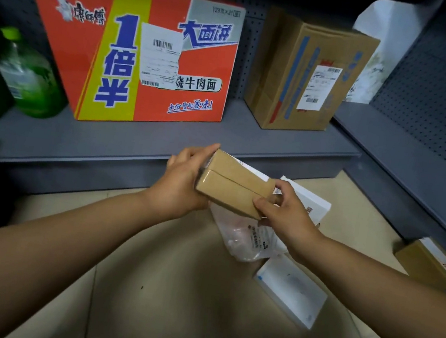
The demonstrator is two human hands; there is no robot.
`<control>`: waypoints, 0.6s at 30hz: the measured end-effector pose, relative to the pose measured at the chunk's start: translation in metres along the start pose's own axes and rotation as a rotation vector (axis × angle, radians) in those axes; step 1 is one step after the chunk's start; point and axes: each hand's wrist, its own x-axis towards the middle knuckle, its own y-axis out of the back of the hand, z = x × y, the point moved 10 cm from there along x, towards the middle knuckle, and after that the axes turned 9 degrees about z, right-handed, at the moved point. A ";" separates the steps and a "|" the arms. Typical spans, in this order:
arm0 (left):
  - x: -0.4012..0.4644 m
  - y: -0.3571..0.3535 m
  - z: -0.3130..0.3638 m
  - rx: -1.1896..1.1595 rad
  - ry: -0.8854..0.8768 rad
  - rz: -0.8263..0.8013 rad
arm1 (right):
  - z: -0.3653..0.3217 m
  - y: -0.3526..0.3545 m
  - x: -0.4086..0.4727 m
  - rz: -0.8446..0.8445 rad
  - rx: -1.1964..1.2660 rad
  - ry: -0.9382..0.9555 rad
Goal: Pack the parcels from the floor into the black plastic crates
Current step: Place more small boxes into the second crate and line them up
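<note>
Above the floor (177, 290), just before the grey shelf's front edge (162, 144), a small cardboard parcel (235, 183) is held aloft, the left hand (183, 183) and right hand (283, 216) each curled round one end. It looks light and stiff, so this end-to-end grip should serve; more parcels (247, 237) lie below.

Grey shelf (248, 141) with noodle carton (135, 52), brown box (308, 75); floor (185, 291) with white parcels (291, 288).

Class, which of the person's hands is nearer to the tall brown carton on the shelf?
Right. The right hand is below the tall brown carton; the left hand is farther left.
</note>
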 end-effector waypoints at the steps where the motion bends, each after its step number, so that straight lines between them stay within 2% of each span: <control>1: 0.000 0.000 -0.001 -0.085 0.043 -0.024 | -0.003 0.001 -0.002 0.021 0.011 0.028; 3: -0.001 0.005 -0.005 -0.254 0.130 -0.029 | -0.011 0.001 -0.004 0.060 0.014 0.102; 5: -0.001 0.015 -0.008 -0.305 0.175 0.024 | -0.018 -0.003 -0.007 0.077 -0.008 0.168; 10: -0.003 0.048 -0.010 -0.213 0.177 0.104 | -0.035 -0.028 -0.013 0.053 -0.117 0.251; 16: -0.015 0.104 -0.017 -0.114 0.149 0.114 | -0.074 -0.080 -0.023 -0.150 -0.328 0.396; 18: -0.021 0.129 -0.021 -0.078 0.116 0.136 | -0.091 -0.099 -0.029 -0.170 -0.424 0.463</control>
